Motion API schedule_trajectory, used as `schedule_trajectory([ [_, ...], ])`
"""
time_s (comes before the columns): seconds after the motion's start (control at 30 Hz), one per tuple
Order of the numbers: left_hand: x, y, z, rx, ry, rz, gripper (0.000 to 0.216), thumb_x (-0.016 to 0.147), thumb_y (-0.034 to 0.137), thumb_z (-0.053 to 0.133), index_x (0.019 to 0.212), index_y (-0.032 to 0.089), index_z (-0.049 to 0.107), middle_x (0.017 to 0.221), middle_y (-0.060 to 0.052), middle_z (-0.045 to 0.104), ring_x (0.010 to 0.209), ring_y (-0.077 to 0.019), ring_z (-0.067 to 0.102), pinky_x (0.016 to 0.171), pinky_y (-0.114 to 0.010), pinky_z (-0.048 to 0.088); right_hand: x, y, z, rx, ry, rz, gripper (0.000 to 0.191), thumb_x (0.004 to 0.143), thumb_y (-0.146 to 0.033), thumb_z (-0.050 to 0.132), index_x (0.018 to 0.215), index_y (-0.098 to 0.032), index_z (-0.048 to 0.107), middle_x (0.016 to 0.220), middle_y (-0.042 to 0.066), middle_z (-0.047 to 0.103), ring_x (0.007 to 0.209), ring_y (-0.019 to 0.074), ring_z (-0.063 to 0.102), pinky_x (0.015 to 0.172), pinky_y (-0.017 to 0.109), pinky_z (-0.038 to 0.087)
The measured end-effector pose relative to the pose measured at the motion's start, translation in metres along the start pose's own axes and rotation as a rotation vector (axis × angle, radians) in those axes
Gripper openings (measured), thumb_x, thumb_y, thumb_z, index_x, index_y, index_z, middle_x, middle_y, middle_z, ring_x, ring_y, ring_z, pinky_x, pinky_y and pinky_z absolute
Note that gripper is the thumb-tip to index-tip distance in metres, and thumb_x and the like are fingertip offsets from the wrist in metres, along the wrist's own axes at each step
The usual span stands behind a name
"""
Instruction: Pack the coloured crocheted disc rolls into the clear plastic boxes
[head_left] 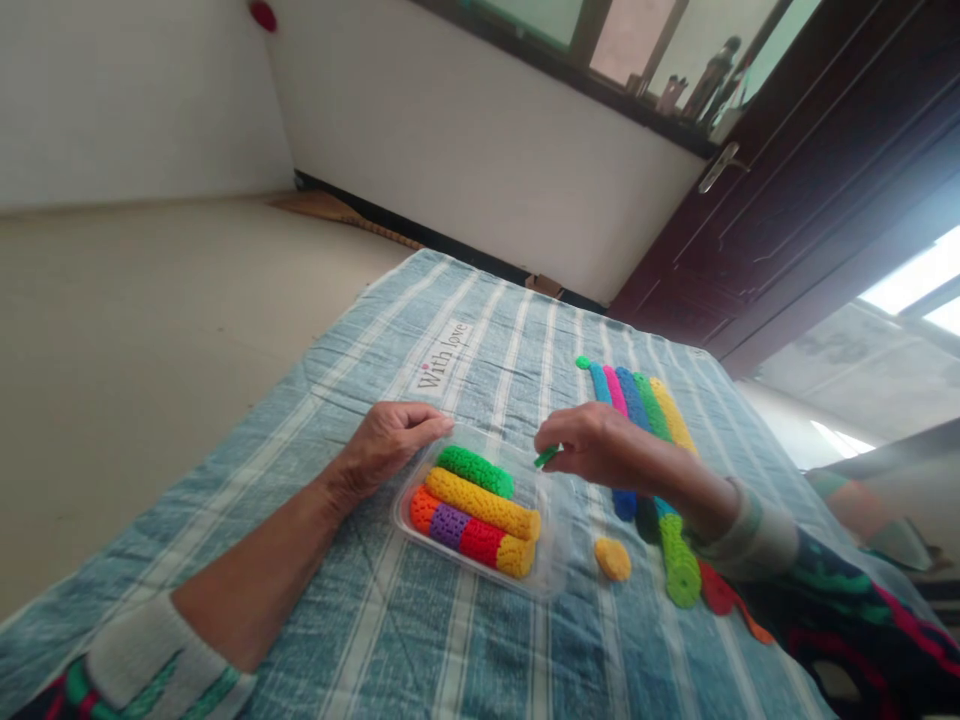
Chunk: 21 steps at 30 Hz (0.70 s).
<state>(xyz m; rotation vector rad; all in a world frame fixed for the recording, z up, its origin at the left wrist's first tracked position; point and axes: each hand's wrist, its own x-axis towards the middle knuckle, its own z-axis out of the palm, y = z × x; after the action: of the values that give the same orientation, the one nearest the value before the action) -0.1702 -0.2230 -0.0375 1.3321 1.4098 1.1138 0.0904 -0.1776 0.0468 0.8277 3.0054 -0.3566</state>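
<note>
A clear plastic container (553, 585) sits on the cloth in front of me. In it lie a green crocheted roll (475, 471), a yellow crocheted roll (484, 503) and a row of short orange, purple, red and yellow crocheted pieces (469, 535). My left hand (394, 438) is closed, thumb and fingers pinching the container's far left corner. Just right of the container, my right hand (592, 440) holds a small flat green crocheted piece (547, 457) between its fingertips, above the cloth. Part of the rows behind my right forearm is hidden.
Rows of colourful crocheted pieces (637, 400) lie to the right, with a lime green stack (680, 565) at the near end. A yellow round piece (613, 559) lies near the container. The striped blue cloth (352, 610) covers the table. A dark red door (750, 230) stands beyond.
</note>
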Motion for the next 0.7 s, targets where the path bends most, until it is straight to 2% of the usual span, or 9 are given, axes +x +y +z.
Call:
schedule_trajectory([
  [0.13,-0.001,0.0,0.001,-0.009,-0.011,-0.003,0.035,0.071,0.048,0.067,0.068,0.014,0.071,0.059,0.001,0.058,0.058,-0.0128,0.049,0.053,-0.023,0.04,0.008,-0.033,0.007,-0.265,-0.128,-0.138,0.014,0.09,-0.009,0.056,0.082,-0.018,0.063,0.076,-0.001,0.057,0.062,0.0103,0.042,0.055,0.028,0.022],
  [0.3,-0.001,0.0,0.002,0.007,0.0,0.012,0.034,0.07,0.048,0.068,0.068,0.014,0.071,0.06,0.002,0.057,0.06,-0.0123,0.047,0.054,-0.022,0.038,0.014,-0.051,0.026,-0.522,-0.158,-0.226,0.022,0.095,-0.01,0.05,0.076,-0.016,0.059,0.076,0.004,0.053,0.066,0.0152,0.04,0.055,0.031,0.021],
  [0.5,-0.001,-0.002,0.003,0.02,-0.007,0.046,0.034,0.072,0.046,0.066,0.065,0.014,0.069,0.06,0.003,0.054,0.061,-0.0122,0.046,0.056,-0.023,0.037,0.016,-0.052,0.039,-0.583,-0.168,-0.253,0.025,0.096,-0.009,0.049,0.074,-0.016,0.059,0.077,0.006,0.054,0.071,0.018,0.042,0.054,0.032,0.023],
  [0.7,0.0,-0.002,0.003,0.009,-0.011,0.057,0.033,0.073,0.045,0.066,0.062,0.014,0.067,0.057,0.004,0.051,0.058,-0.011,0.043,0.054,-0.022,0.035,0.016,-0.041,0.044,-0.58,-0.134,-0.275,0.024,0.096,-0.007,0.047,0.077,-0.015,0.059,0.075,0.005,0.054,0.067,0.0158,0.041,0.054,0.033,0.021],
])
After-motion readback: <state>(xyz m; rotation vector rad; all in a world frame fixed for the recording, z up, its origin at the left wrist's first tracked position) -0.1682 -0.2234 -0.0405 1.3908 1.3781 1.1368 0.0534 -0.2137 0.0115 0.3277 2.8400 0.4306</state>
